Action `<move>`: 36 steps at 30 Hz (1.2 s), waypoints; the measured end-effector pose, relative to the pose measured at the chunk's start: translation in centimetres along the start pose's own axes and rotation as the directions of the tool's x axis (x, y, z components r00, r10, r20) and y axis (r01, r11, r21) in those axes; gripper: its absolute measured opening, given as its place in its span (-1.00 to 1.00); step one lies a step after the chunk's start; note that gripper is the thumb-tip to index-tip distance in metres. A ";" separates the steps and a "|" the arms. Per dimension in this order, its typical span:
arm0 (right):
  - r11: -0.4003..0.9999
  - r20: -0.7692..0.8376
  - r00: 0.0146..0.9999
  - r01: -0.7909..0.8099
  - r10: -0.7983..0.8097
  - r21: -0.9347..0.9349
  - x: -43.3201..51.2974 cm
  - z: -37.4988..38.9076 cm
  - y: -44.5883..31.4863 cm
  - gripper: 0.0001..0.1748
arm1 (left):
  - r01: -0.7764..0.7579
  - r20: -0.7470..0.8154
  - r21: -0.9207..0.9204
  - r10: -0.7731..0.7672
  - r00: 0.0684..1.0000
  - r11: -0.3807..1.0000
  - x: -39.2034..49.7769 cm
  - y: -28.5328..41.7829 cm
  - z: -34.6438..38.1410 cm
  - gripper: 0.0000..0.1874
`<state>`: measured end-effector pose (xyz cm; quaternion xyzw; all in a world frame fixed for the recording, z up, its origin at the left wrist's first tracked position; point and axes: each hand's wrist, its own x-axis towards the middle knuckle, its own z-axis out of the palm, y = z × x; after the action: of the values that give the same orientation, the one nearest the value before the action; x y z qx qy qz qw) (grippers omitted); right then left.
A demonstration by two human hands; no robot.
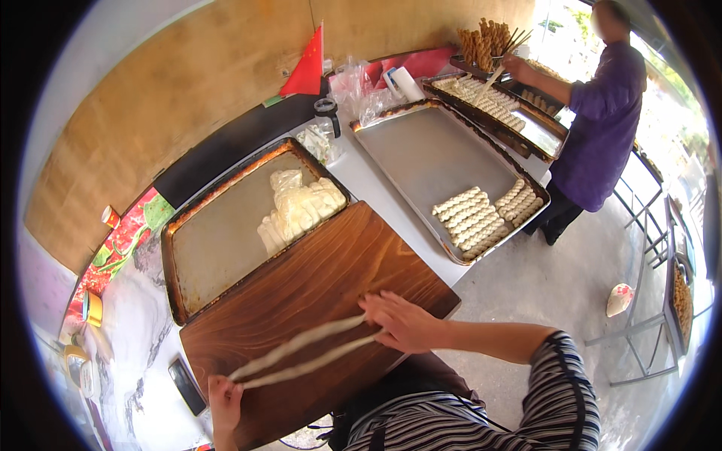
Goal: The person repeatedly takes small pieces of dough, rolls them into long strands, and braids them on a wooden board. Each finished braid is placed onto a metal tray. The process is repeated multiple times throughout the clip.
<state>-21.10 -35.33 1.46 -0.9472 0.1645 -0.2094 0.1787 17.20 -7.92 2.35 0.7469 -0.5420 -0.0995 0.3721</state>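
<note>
A long strand of dough (304, 340) is stretched over the dark wooden board (333, 253), doubled into two lengths. My left hand (225, 397) pinches it at the board's lower left edge. Near the board's right side, my right hand (403, 323) holds the other end, its fingers partly hidden. Behind the board, pale dough pieces (302, 211) lie partly under clear plastic on a worn baking tray (217, 253). Twisted dough sticks (471, 220) are lined up at the near end of a second metal tray (434, 141).
A phone (187, 387) lies left of the board. A glass jug (327, 115) and plastic bags (366, 93) stand behind the trays. At the upper right, a person in purple (603, 124) holds a dough strip over another tray (555, 146). Metal racks (648, 332) stand at right.
</note>
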 end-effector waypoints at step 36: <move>0.969 0.072 0.995 -0.053 0.072 -0.241 0.7 1.4 -1.8 -0.43 | -0.224 -0.457 -0.885 -0.673 0.581 0.407 -1.3 -3.1 -6.6 -0.48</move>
<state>-19.44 -33.62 1.28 -0.9638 0.2109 -0.1441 0.0764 22.61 -3.42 4.64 0.4710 -0.0618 -0.0909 0.8753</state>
